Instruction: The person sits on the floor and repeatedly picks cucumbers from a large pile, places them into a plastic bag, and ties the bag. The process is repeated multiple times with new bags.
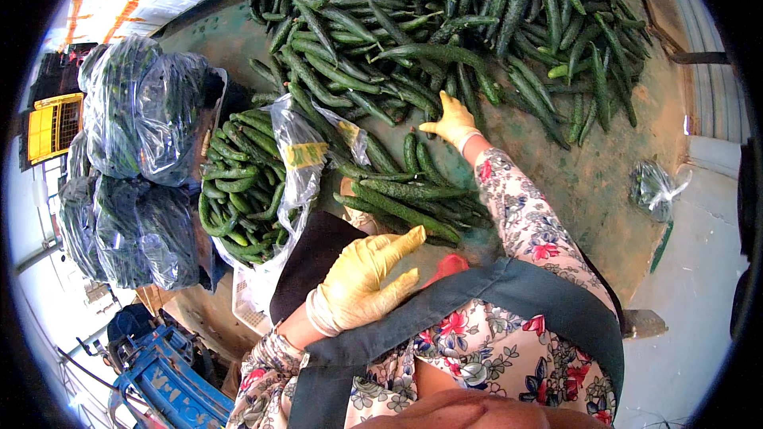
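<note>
A big heap of long green cucumbers [413,24] covers the far part of the greenish worktable. My right hand [455,121], in a yellow glove, stretches to the heap's near edge with thumb and fingers apart and nothing in it. My left hand [362,282], gloved too, hovers close to my body, fingers spread and holding nothing. Just beyond it lies a smaller group of cucumbers [405,206] at the table's near edge. To the left, curved cucumbers [242,183] fill a container lined with a clear plastic bag [298,139].
Clear bags packed with cucumbers [119,111] are stacked at the left. A yellow crate [56,129] stands behind them. At lower left is a blue metal machine or cart [171,373]. A small knotted plastic bag [653,189] lies near the right edge.
</note>
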`<action>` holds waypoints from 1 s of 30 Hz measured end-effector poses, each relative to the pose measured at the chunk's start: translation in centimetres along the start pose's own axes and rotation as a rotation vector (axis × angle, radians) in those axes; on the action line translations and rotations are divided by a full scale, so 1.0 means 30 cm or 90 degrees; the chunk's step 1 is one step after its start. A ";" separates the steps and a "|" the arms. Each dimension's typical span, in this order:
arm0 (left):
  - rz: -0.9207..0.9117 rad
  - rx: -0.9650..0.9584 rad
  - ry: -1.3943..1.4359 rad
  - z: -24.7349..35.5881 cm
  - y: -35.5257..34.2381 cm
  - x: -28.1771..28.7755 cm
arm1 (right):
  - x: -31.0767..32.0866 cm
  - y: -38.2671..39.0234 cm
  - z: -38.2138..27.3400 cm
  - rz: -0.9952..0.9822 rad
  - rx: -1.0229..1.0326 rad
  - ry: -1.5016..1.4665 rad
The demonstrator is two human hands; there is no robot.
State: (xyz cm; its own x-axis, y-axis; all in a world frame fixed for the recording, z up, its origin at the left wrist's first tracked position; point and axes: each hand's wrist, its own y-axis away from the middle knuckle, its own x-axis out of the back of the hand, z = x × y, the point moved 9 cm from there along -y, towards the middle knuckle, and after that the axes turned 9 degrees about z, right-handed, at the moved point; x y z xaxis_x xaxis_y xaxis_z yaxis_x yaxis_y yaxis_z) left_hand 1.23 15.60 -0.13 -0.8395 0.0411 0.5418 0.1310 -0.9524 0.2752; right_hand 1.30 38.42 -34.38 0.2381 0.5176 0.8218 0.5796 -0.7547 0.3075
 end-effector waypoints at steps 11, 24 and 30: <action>-0.044 0.017 0.024 -0.041 -0.006 0.003 | -0.209 -0.070 0.118 -0.099 -0.109 -0.238; -0.052 -0.057 0.044 0.046 0.070 -0.066 | -0.073 0.762 0.293 -0.587 -0.353 -0.852; -0.071 -0.094 0.034 0.040 0.074 -0.104 | -0.199 0.558 0.497 -0.331 -0.122 -0.439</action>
State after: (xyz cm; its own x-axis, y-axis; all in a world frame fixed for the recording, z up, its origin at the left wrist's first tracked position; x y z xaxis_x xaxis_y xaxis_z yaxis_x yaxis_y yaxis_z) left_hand 4.76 13.72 -0.26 -0.8717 0.1360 0.4709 -0.0396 -0.9771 0.2089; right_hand 21.19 28.70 -41.29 0.4333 0.8954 0.1027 0.6191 -0.3786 0.6880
